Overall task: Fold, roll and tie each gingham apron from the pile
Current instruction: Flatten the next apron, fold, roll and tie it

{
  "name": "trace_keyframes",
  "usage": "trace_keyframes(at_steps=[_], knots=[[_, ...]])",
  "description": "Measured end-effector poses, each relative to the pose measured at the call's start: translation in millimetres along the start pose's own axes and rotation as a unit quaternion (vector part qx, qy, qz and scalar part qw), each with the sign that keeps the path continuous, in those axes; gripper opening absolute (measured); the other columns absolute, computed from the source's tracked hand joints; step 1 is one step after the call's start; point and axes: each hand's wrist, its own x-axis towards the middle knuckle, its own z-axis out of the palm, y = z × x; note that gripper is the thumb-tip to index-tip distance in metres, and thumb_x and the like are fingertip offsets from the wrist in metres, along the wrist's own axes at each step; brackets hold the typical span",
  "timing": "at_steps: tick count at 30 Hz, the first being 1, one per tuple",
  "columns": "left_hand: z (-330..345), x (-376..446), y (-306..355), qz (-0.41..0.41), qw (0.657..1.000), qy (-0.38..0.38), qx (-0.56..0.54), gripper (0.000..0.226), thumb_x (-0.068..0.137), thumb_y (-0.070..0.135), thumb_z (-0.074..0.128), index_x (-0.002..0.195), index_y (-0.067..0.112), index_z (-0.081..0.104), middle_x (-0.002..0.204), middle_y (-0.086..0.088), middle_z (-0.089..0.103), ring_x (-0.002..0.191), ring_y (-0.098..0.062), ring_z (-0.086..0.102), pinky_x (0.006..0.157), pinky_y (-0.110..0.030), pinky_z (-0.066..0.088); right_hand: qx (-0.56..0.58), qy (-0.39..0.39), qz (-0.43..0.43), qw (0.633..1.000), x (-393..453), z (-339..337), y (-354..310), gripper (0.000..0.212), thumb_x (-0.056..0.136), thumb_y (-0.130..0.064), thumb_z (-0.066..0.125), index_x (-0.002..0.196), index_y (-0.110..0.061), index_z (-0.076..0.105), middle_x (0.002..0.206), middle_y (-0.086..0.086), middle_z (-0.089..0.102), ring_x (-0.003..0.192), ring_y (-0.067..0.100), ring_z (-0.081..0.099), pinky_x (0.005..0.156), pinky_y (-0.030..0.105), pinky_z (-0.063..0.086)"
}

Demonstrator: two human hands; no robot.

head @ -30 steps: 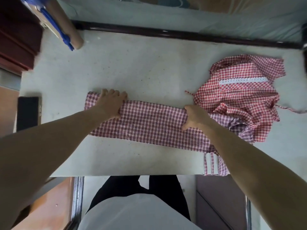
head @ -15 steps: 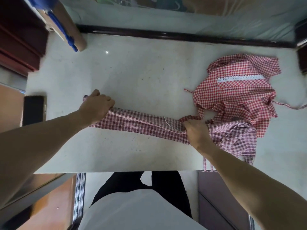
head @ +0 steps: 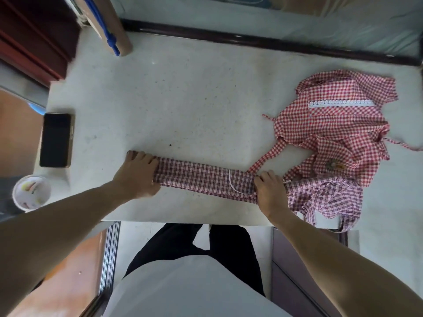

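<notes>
Pale table (head: 183, 99), gingham apron (head: 203, 177) folded into narrow strip, both hands pressing its ends.

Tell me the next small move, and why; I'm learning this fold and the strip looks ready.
Probably start rolling from the left end: the apron already lies as a narrow folded strip, the left hand rests flat on that end and the right hand grips the other.

I see bare table (head: 194, 99) beyond the strip (head: 203, 178); apron pile (head: 336, 124) blocks its right, phone (head: 56, 140) its left.
</notes>
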Motion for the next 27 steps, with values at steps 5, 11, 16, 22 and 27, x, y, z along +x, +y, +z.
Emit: trace_keyframes(at_steps=[5, 11, 16, 22, 27], knots=[[-5.2, 3.6, 21.7, -0.138, 0.989, -0.048, 0.0, 0.085, 0.092, 0.069, 0.019, 0.136, 0.0, 0.041, 0.138, -0.027, 0.042, 0.126, -0.041, 0.042, 0.109, -0.051, 0.034, -0.017, -0.059, 0.003, 0.998, -10.5, -3.1, -3.6, 0.048, 0.048, -0.018, 0.087, 0.091, -0.009, 0.067, 0.094, 0.009, 0.057, 0.092, 0.031, 0.054, 0.081, 0.046, 0.05], [11.0, 9.6, 51.6, -0.248, 0.962, -0.081, -0.075, 0.098, 0.093, 0.071, 0.013, 0.151, -0.005, -0.011, 0.154, -0.037, -0.008, 0.142, -0.052, 0.007, 0.117, -0.061, 0.013, -0.019, -0.019, 0.003, 1.0, -50.5, -1.2, 8.9, 0.041, 0.052, -0.012, 0.077, 0.091, -0.01, 0.061, 0.093, 0.011, 0.052, 0.09, 0.031, 0.052, 0.073, 0.043, 0.045], [24.5, 12.9, 54.6, -0.276, 0.954, -0.041, -0.112, 0.097, 0.092, 0.071, 0.012, 0.152, -0.001, -0.013, 0.156, -0.034, -0.013, 0.142, -0.051, 0.0, 0.114, -0.068, 0.008, -0.021, -0.005, 0.041, 0.999, -71.6, 7.8, 24.6, 0.017, 0.072, -0.019, 0.067, 0.085, -0.01, 0.06, 0.099, 0.009, 0.045, 0.093, 0.029, 0.045, 0.075, 0.051, 0.048], [26.8, 20.5, 52.4, -0.326, 0.936, -0.031, -0.13, 0.094, 0.092, 0.069, 0.009, 0.153, -0.001, -0.009, 0.157, -0.033, -0.009, 0.144, -0.05, 0.001, 0.113, -0.068, 0.006, 0.016, -0.089, 0.067, 0.994, -44.6, -0.6, 8.8, 0.026, 0.064, -0.015, 0.082, 0.075, -0.011, 0.059, 0.093, 0.009, 0.05, 0.091, 0.03, 0.047, 0.078, 0.049, 0.049], [21.3, 31.8, 25.6, -0.39, 0.907, -0.026, -0.155, 0.09, 0.098, 0.062, 0.023, 0.153, -0.001, -0.01, 0.157, -0.034, -0.011, 0.146, -0.051, -0.007, 0.117, -0.064, -0.001, 0.146, -0.167, 0.075, 0.972, -9.2, -11.9, -14.9, 0.017, 0.071, -0.022, 0.064, 0.078, -0.022, 0.049, 0.105, 0.0, 0.033, 0.108, 0.023, 0.032, 0.102, 0.041, 0.031]])
